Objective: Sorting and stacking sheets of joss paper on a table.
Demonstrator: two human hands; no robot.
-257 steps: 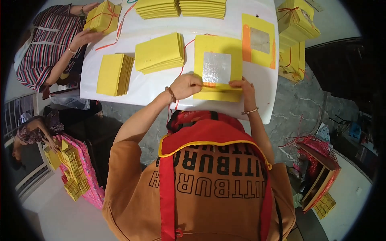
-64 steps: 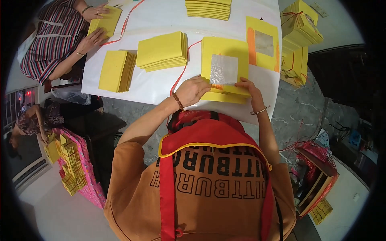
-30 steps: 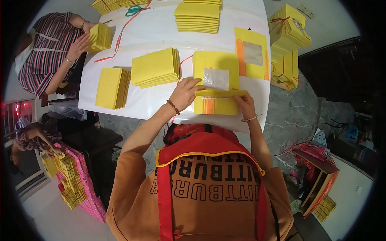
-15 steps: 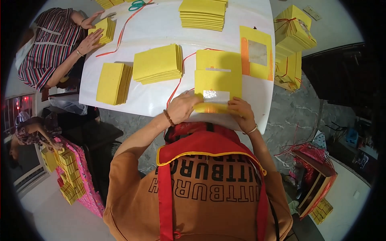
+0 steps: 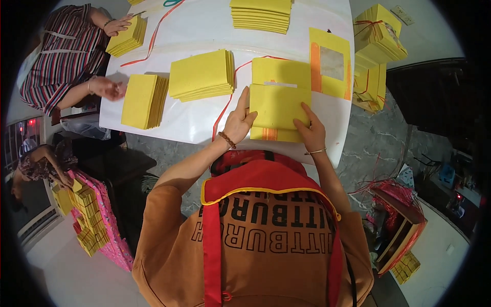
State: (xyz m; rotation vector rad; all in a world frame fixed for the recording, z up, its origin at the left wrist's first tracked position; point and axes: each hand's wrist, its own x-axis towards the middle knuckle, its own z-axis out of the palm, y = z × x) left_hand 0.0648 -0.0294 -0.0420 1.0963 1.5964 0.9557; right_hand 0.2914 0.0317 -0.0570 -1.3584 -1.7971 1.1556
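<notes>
Folded yellow sheet [image 5: 280, 108] between two hands set apart at its side edges: the left hand [image 5: 239, 118], fingers outstretched and thumb spread, borders the left edge, while the right hand [image 5: 313, 133], thumb and forefinger parted, rests on the right edge. Just beyond the grip shows a flat yellow piece [image 5: 281, 70], partly covered by the sheet. The sheet is probably light, pliable and easily creased, its layers prone to slide, and best held flat by both side edges.

Black lettering [image 5: 258, 240] on shirt [image 5: 261, 276], seemingly inverted.
</notes>
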